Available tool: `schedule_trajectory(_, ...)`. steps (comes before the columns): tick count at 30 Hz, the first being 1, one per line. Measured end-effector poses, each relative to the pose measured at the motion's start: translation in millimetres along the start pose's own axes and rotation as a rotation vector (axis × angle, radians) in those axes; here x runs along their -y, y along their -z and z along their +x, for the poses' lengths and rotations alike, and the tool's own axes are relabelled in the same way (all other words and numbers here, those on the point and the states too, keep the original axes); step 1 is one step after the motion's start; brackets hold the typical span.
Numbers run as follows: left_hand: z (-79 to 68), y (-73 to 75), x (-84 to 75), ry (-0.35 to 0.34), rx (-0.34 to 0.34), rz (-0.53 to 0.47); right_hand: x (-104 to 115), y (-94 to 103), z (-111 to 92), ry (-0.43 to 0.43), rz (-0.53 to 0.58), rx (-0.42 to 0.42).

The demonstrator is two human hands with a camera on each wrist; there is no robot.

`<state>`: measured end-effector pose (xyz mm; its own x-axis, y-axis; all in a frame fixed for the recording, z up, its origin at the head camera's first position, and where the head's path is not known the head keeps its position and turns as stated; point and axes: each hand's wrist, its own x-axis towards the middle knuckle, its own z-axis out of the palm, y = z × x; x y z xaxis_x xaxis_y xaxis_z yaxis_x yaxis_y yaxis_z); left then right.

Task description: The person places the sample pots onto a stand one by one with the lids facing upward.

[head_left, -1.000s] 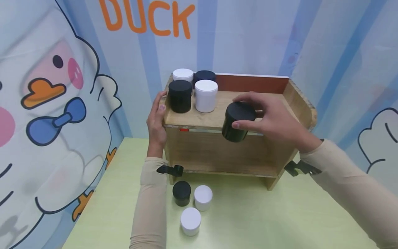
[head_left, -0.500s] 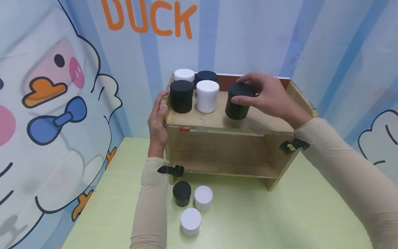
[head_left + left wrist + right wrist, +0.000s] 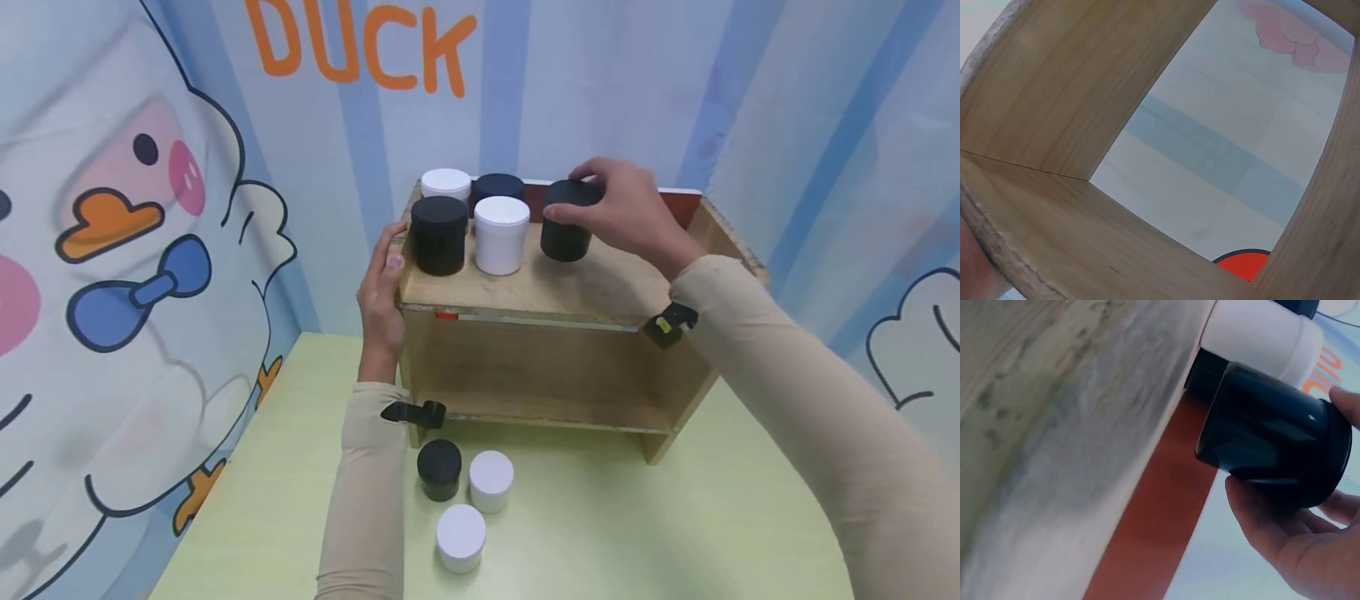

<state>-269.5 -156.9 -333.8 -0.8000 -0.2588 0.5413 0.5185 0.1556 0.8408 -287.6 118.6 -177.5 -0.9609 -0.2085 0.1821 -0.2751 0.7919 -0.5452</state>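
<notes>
A black lidded jar is in my right hand, its thumb in front and fingers behind near the lid. The jar is just above the top board of a wooden shelf, right of the other jars; in the right wrist view its smooth side shows. My left hand holds the shelf's left side at the upper edge. On the top board, a black jar and a white jar form the front row. Behind them, partly hidden, are another white jar and black jar.
In front of the shelf, a smaller black jar and two smaller white jars, one farther back and one nearer, stand on the pale green table. A reddish-brown strip backs the top board. Printed curtains surround the table.
My right hand has carried the black jar from in front of the shelf's edge back over the top board, slightly left. My left hand has stayed on the shelf's side.
</notes>
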Motion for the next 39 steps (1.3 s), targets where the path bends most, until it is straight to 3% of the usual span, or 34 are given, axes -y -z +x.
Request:
schedule_trajectory(14,4.4,2.0,-3.1,-0.036,0.001,-0.002,2.9,-6.4,33.3,-0.141,0.006,0.022)
schedule_trajectory(26,-4.6,2.2,-1.2,-0.022,0.01,0.012,2.7,-14.9,41.0,-0.167,-0.008,0.04)
schedule_trajectory(39,-2.4,1.6,-2.1,-0.032,0.011,0.003,4.6,-18.1,47.7,-0.158,-0.006,0.032)
